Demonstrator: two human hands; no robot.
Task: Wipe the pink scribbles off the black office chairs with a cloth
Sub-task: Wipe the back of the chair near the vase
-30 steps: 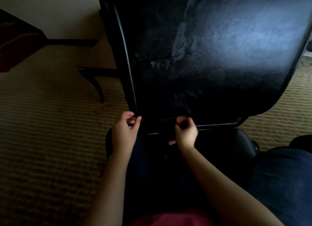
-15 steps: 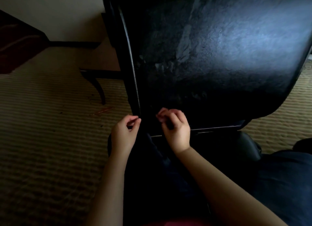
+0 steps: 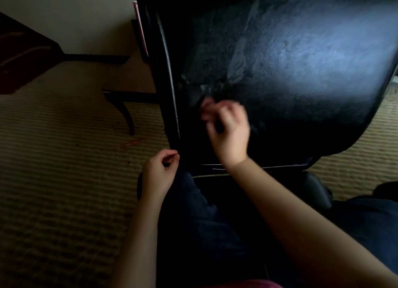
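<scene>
The black leather back of the office chair (image 3: 290, 61) stood directly before the person, filling the upper right of the view above the ribbed beige carpet (image 3: 53, 180). The right hand (image 3: 230, 132), blurred, lay against its lower left part with fingers curled; whether they gripped anything could not be told. The left hand (image 3: 158, 171) hung by the chair's lower left edge, thumb and forefinger tips together.

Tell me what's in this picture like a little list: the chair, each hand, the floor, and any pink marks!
chair: black chair back, scuffed grey patches, fills the upper right
right hand: blurred, fingers curled, up against the chair back's lower part; what it holds cannot be made out
left hand: fingers curled, at the chair's lower left edge; touching or not, cannot tell
floor: beige ribbed carpet, thin reddish stick lying on it
marks: no pink visible in this dim light
</scene>
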